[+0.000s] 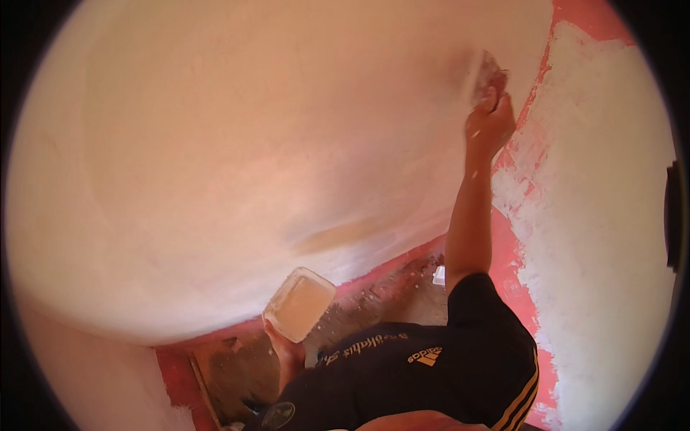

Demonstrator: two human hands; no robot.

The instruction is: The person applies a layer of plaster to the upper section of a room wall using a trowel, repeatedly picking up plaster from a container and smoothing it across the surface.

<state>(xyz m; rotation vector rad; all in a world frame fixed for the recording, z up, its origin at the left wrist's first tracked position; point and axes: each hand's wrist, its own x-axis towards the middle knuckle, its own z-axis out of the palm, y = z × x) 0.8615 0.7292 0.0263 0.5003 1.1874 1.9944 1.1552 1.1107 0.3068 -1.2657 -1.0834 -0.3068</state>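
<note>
Head view: right hand [490, 123] curled round scraper [486, 72], left hand [283, 345] gripping tub [282, 296].

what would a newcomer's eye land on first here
Probably the right hand holding a flat-bladed tool at the pale wall, upper right. Next, the rectangular tub in the left hand, lower centre. Ragged red paint also stands out along the corner at right.
</note>
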